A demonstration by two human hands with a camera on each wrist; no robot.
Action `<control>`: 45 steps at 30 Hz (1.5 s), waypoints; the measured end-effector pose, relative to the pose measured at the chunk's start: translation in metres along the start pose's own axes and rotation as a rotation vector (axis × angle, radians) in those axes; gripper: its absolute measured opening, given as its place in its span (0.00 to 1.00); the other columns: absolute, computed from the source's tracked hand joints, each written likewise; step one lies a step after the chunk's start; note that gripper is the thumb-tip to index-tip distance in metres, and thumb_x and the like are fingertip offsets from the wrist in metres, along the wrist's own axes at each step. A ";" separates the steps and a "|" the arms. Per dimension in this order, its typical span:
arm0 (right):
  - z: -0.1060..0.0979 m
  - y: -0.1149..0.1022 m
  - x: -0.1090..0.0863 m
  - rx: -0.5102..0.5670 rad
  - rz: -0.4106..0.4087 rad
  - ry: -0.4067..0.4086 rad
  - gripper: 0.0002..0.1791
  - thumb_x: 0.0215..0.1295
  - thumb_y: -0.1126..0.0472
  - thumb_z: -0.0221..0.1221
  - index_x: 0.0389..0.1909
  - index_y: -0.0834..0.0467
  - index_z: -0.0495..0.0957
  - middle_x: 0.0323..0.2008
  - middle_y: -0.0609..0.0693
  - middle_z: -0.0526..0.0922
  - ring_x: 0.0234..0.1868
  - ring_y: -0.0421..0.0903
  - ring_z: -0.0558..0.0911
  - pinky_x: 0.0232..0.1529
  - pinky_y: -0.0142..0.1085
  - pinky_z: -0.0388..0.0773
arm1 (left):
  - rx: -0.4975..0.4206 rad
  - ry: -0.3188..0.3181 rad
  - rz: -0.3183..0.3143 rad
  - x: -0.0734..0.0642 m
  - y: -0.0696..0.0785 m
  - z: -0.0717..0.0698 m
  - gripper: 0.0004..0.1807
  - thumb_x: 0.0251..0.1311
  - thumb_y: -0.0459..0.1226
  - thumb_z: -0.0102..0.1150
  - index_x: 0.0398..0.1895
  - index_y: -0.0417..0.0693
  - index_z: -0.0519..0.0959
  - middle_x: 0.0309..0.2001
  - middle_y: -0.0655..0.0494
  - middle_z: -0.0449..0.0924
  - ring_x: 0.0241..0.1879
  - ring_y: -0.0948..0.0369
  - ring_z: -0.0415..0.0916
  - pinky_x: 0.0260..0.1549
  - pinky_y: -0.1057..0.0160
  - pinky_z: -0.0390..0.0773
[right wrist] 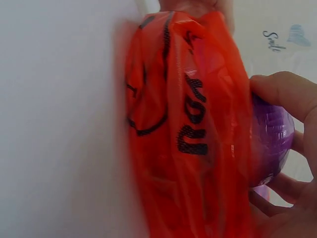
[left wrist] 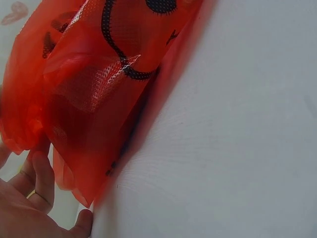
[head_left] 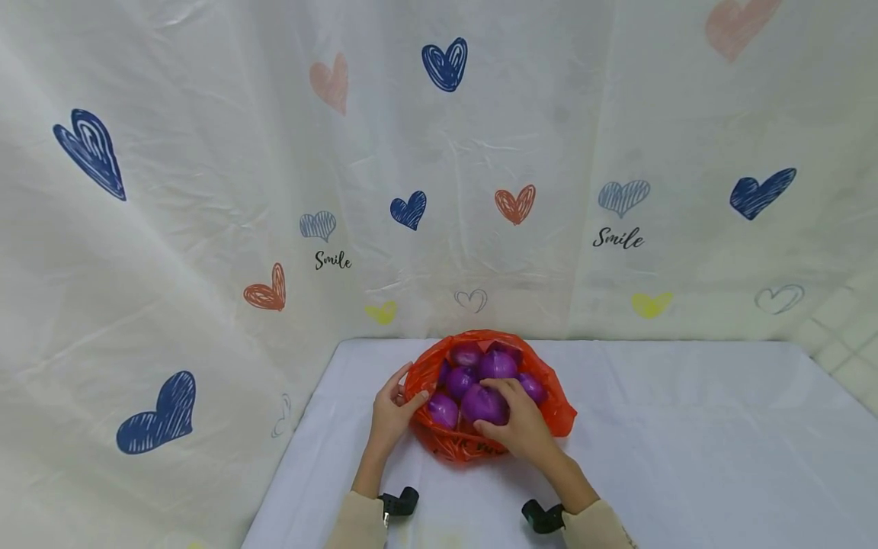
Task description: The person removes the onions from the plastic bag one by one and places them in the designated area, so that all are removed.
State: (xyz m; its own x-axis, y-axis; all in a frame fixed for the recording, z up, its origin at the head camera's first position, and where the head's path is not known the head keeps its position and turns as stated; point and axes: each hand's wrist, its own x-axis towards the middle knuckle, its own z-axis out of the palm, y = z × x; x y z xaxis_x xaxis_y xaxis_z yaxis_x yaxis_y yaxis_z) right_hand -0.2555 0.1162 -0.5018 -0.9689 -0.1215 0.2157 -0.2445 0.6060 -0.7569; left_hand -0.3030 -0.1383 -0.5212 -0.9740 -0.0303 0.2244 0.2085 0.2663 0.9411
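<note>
Clearly, you were at the step of taking hold of one onion, as I judge it. Your right hand (head_left: 516,424) was bent around a big purple onion (head_left: 484,404), with the thumb at its near side and the fingers over the farther side; the spread between them was only as wide as the onion itself. This onion was at the near part of the mouth of the red bag (head_left: 444,448), and in the right wrist view it showed above the rim of the plastic. The other onions (head_left: 498,364) lay close behind and beside it, inside the bag, which stood on the white table (head_left: 693,450). Your left hand (head_left: 391,416) was at the left side of the bag, its fingers half bent and touching the plastic; whether they pinched it, I cannot tell.

Whether you were lifting the onion out or setting it in, one moment did not show. In my opinion, the next move called for a steady left hand, so that the mouth stayed wide. If the onion had to come out, a straight lift seemed best, because the soft rim could catch on your fingers and the neighbouring onions could roll
</note>
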 end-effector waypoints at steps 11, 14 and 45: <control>-0.029 0.001 0.000 0.066 -0.055 0.043 0.38 0.56 0.53 0.75 0.68 0.47 0.71 0.66 0.55 0.71 0.67 0.61 0.74 0.57 0.60 0.80 | 0.015 -0.006 -0.029 -0.002 0.006 0.001 0.35 0.61 0.35 0.71 0.72 0.49 0.72 0.35 0.42 0.77 0.30 0.58 0.69 0.26 0.71 0.72; -0.037 0.003 0.000 0.071 -0.082 0.069 0.38 0.57 0.54 0.75 0.69 0.50 0.71 0.66 0.57 0.72 0.66 0.62 0.74 0.56 0.60 0.80 | 0.008 0.009 -0.032 0.002 -0.007 0.004 0.36 0.60 0.38 0.72 0.72 0.54 0.72 0.35 0.43 0.77 0.30 0.59 0.69 0.26 0.72 0.71; -0.106 0.024 -0.005 0.036 -0.029 0.242 0.40 0.62 0.53 0.71 0.72 0.56 0.66 0.66 0.62 0.69 0.63 0.63 0.72 0.56 0.61 0.80 | 0.009 0.007 -0.026 0.006 -0.016 0.000 0.35 0.60 0.46 0.73 0.71 0.59 0.74 0.34 0.51 0.75 0.33 0.58 0.69 0.30 0.70 0.73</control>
State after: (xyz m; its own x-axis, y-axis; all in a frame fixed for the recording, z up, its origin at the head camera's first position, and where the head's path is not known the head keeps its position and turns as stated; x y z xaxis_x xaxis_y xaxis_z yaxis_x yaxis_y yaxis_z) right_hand -0.2527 0.2143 -0.4559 -0.9249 0.0558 0.3761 -0.2778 0.5763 -0.7686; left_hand -0.3117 -0.1425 -0.5347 -0.9784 -0.0438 0.2020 0.1827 0.2740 0.9442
